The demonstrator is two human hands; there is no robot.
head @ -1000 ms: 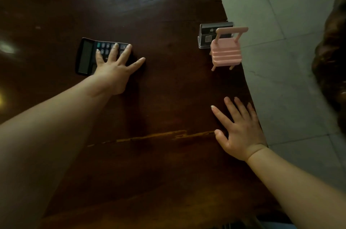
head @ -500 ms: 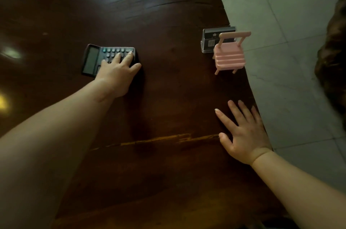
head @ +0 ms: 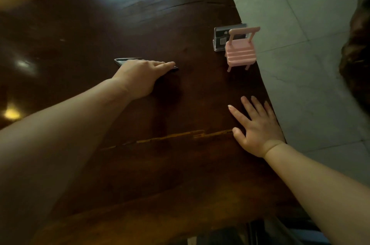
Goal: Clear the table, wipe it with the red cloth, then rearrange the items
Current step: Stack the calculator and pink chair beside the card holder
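My left hand [head: 142, 76] grips a black calculator [head: 123, 61] at the middle of the dark wooden table [head: 160, 174]. The calculator is tilted up on its edge, so only its thin dark rim shows around my fingers. My right hand [head: 258, 127] lies flat on the table near the right edge, fingers spread, holding nothing. A small pink toy chair [head: 240, 52] stands near the right edge. Just behind the chair stands a clear acrylic card holder [head: 220, 38]. No red cloth is in view.
The table's right edge runs diagonally, with pale floor tiles [head: 310, 64] beyond it. A dark brown shape [head: 358, 44] sits at the far right. A light scratch [head: 180, 136] crosses the wood between my arms.
My left hand closed over the calculator, dragged it toward the middle of the table and tipped it up on edge. My right hand stayed flat in place.
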